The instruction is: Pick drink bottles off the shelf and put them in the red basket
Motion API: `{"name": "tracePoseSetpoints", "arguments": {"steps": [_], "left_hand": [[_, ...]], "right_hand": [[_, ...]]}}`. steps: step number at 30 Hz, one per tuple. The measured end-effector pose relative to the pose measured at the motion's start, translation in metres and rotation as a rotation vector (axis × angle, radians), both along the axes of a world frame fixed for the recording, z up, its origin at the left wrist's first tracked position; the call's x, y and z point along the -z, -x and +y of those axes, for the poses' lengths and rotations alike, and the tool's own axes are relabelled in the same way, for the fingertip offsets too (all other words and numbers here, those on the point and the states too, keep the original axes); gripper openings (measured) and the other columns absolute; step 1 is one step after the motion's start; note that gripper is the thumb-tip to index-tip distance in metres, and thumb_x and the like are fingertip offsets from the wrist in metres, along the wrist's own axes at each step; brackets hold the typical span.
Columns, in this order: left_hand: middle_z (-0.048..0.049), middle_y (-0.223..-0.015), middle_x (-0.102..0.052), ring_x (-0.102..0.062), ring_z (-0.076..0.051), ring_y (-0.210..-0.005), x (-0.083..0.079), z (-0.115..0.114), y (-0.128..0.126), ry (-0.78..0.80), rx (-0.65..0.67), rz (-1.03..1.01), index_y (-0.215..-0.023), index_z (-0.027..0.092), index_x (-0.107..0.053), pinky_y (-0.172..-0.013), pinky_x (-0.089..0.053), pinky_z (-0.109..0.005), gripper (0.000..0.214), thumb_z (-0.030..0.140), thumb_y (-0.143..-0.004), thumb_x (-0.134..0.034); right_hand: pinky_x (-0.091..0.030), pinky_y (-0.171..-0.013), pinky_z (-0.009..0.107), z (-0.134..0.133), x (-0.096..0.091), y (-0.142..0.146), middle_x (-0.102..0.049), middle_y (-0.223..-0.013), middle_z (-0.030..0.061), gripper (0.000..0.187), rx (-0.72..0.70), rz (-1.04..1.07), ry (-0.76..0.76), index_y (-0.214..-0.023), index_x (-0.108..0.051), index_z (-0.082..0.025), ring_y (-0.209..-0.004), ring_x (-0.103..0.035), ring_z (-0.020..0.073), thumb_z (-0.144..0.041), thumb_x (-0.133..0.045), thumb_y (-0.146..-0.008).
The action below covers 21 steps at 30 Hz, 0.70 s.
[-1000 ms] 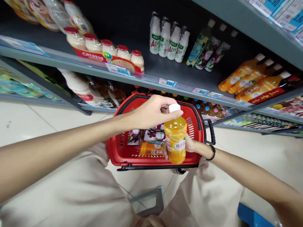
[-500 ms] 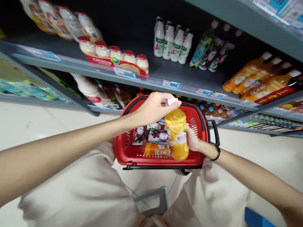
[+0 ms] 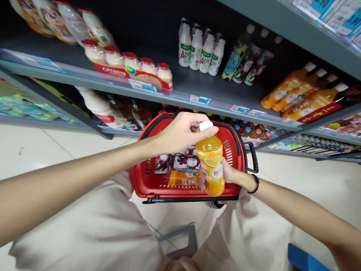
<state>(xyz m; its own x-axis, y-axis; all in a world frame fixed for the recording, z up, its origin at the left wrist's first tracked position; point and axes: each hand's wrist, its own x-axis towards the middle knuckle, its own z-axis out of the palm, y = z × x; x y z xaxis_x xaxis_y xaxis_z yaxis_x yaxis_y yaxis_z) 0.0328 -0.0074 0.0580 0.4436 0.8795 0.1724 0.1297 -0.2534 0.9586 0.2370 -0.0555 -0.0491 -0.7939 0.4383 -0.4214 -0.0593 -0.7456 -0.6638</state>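
Note:
An orange juice bottle (image 3: 211, 165) with a white cap is held slightly tilted above a red shopping basket (image 3: 141, 184). My left hand (image 3: 187, 130) reaches across from the left, its thumb and fingers closed round the cap. Behind the bottle's body, my right hand (image 3: 228, 171) grips it from the right side; most of those fingers are hidden. Inside the basket lie another orange juice bottle (image 3: 183, 178) on its side and several grape-labelled bottles (image 3: 186, 162), partly covered by my left hand and the held bottle.
The shelf (image 3: 158, 98) beyond the basket carries a yogurt drink pack (image 3: 126, 69), small white bottles (image 3: 201, 52) and orange juice bottles (image 3: 310, 99). A black basket handle (image 3: 253, 158) sticks out right. A grey stool frame (image 3: 188, 239) and a blue object (image 3: 304, 259) are low in view.
The held bottle has dropped slightly at its base, both hands still on it. The shelf and basket have shifted a little left in view.

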Motion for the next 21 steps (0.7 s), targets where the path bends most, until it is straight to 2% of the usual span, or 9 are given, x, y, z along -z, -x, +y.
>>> {"name": "tracePoseSetpoints", "arguments": {"steps": [4, 9, 16, 21], "left_hand": [[-0.0017, -0.066, -0.058, -0.050, -0.011, -0.060, -0.002, -0.002, 0.000, -0.019, -0.012, 0.034, -0.079, 0.011, -0.066, -0.051, -0.034, -0.021, 0.035, 0.045, -0.089, -0.068], [-0.0014, -0.064, -0.057, -0.049, -0.011, -0.059, -0.001, -0.003, 0.002, -0.026, -0.004, 0.041, -0.077, 0.010, -0.066, -0.050, -0.033, -0.021, 0.037, 0.045, -0.090, -0.067], [-0.0015, -0.064, -0.057, -0.048, -0.011, -0.058, 0.001, -0.001, 0.004, -0.034, -0.022, 0.076, -0.078, 0.011, -0.067, -0.050, -0.031, -0.022, 0.037, 0.046, -0.090, -0.066], [-0.0013, -0.064, -0.057, -0.047, -0.011, -0.057, 0.001, 0.001, 0.003, -0.045, -0.019, 0.090, -0.080, 0.010, -0.068, -0.050, -0.031, -0.022, 0.037, 0.045, -0.091, -0.064]], "right_hand": [[-0.056, -0.053, 0.038, -0.005, 0.002, 0.001, -0.060, -0.057, 0.0067, 0.068, -0.024, 0.020, -0.062, -0.068, -0.048, -0.021, -0.053, -0.064, 0.0237, -0.085, -0.031, -0.086], [-0.054, -0.054, 0.035, -0.006, -0.004, 0.002, -0.063, -0.058, 0.0115, 0.078, -0.091, -0.042, -0.099, -0.068, -0.055, -0.019, -0.055, -0.064, 0.0236, -0.087, -0.021, -0.085], [-0.054, -0.056, 0.037, -0.003, -0.009, 0.005, -0.064, -0.059, 0.0112, 0.079, -0.104, -0.075, -0.134, -0.069, -0.055, -0.021, -0.057, -0.064, 0.0246, -0.084, -0.012, -0.087], [-0.056, -0.056, 0.038, -0.001, -0.010, 0.004, -0.063, -0.059, 0.0100, 0.077, -0.088, -0.080, -0.085, -0.071, -0.053, -0.021, -0.057, -0.064, 0.0242, -0.086, -0.015, -0.087]]}}
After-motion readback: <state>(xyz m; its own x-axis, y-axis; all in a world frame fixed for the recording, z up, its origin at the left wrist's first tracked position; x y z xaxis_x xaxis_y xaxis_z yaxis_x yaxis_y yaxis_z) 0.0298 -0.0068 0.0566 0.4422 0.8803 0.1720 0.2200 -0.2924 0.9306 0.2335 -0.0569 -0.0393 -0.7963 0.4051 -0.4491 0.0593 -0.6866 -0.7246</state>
